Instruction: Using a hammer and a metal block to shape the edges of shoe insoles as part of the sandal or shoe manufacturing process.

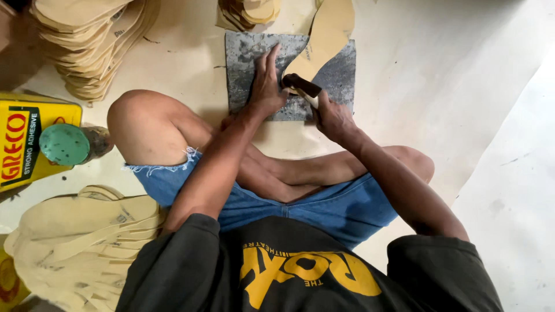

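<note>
One grey stone slab [248, 58] lies on the floor, bearing one tan sole cut-out [324, 34]; left hand [267, 86] presses flat beside it, fingers together, while right hand [332, 118] fingers are clamped on one dark-headed tool [300, 86] touching the sole's heel. Three stacks of tan soles [87, 40] surround the seated person. One yellow adhesive can [26, 138] with a green cap stands at left, contents hidden.

The tan, sole-shaped cardboard cut-out [324, 40] runs off the top edge. The right hand [332, 118] wraps a brown-headed, pale-handled tool [302, 86], hiding most of its handle; possibly a hammer. The stack of tan soles [87, 40] is cropped at top, and the yellow tin can [26, 138] at left.
</note>
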